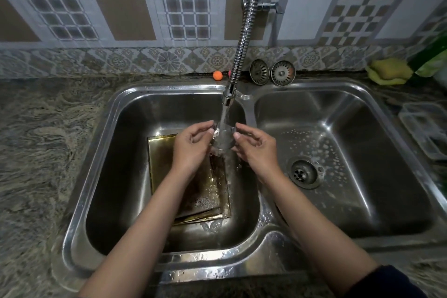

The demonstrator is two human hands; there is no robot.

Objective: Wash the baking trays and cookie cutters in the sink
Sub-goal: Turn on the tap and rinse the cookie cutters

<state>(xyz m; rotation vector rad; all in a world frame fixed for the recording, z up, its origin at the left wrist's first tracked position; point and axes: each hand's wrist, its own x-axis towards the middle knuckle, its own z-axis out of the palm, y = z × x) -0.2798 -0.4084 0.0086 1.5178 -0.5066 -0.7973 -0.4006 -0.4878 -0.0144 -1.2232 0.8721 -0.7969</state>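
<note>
Here I am holding a small metal cookie cutter between both hands, left hand and right hand each pinching a side with curled fingers, under water that is running from the faucet; below it baking trays are lying stacked in the left sink basin

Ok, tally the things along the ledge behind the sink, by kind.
Sink strainers: 2
Orange ball: 1
Pink thing, half hidden by the hose: 1
Yellow sponge: 1
Green bottle: 1
Total: 6
</note>
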